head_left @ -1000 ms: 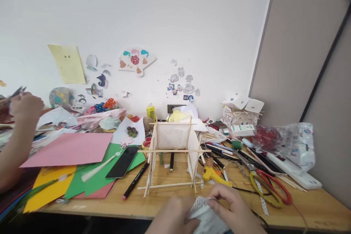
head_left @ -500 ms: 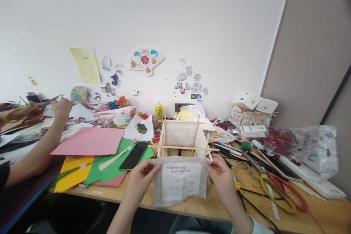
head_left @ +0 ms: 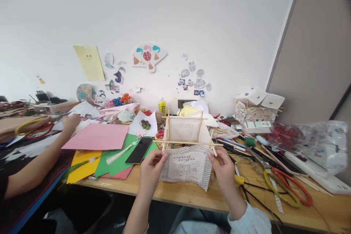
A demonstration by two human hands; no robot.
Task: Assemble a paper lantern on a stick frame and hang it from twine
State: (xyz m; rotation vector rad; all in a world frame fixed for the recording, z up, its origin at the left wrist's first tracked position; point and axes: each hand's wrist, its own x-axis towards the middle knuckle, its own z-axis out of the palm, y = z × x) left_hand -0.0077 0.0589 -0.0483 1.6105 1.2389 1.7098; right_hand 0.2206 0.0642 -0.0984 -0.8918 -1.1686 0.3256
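My left hand [head_left: 153, 164] pinches the left edge of a sheet of white paper [head_left: 187, 170] with a drawn lattice border, handwriting and a sailboat. On the opposite edge my right hand [head_left: 222, 162] is closed, thumb in front, near a corner of the stick frame. The sheet lies against the front of a box-like frame of thin wooden sticks [head_left: 189, 143]. White paper panels [head_left: 188, 128] cover the frame's back and side. The fingertips behind the sheet are hidden.
At left, a co-worker's hand [head_left: 71, 120] is beside scissors [head_left: 34, 126]. A pink sheet [head_left: 94, 137] and a phone [head_left: 139, 150] lie left of the frame. Right are scissors [head_left: 294, 188], a glue gun [head_left: 241, 180], green thread [head_left: 250, 141] and a paper lantern [head_left: 253, 108].
The sheet's lower part has swung toward the frame, and its right bottom corner now hangs lower than the left. The view has shifted slightly. The co-worker's hand and scissors have moved.
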